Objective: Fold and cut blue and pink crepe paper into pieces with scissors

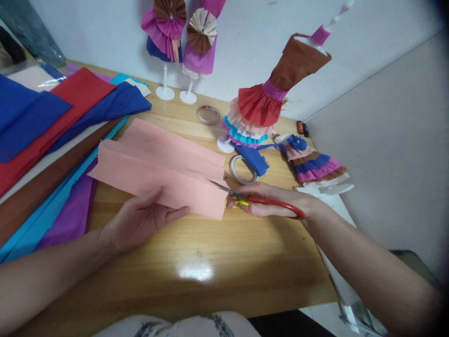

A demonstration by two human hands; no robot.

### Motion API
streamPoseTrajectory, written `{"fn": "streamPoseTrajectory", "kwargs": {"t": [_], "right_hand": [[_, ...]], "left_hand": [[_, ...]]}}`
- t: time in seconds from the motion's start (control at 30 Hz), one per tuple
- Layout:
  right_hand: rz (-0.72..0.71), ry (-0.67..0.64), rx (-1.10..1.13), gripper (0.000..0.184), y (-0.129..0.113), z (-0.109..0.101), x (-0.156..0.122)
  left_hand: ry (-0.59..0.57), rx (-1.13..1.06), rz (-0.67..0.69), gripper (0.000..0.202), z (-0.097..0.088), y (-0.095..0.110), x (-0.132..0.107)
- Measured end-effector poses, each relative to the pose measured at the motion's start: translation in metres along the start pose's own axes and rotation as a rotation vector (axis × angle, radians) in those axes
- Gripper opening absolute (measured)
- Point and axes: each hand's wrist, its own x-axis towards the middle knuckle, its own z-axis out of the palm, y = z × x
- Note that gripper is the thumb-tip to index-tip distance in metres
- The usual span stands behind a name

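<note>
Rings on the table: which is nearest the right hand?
The white ring just beyond the right hand, by the blue paper; the other ring lies farther back, near two white stand bases.

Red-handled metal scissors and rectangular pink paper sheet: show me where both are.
Red-handled metal scissors [263, 200]: head view, on the red handle.
Rectangular pink paper sheet [164, 164]: head view, near its middle.

A long, lightly creased pink paper sheet [164, 161] slants down rightward; red-handled scissors [275, 201] point left, blades overlapping its right edge.
</note>
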Motion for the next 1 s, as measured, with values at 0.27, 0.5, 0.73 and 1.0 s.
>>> {"fn": "streamPoseTrajectory", "kwargs": {"t": [0.27,0.5,0.73,1.0], "right_hand": [[-0.093,0.005,-0.122,0.054,-0.010,-0.002,0.016],[-0.122,0.000,-0.049,0.056,-0.019,-0.001,0.021],[-0.190,0.009,-0.021,0.046,-0.012,0.001,0.023],[-0.120,0.061,-0.026,0.051,-0.007,0.004,0.021]], "left_hand": [[-0.020,-0.001,-0.013,0.018,-0.005,-0.002,0.000],[-0.024,0.039,-0.003,0.017,-0.005,-0.002,0.000],[-0.008,-0.010,-0.012,0.019,-0.005,-0.003,0.000],[-0.061,-0.026,-0.012,0.016,-0.007,-0.002,0.001]]}}
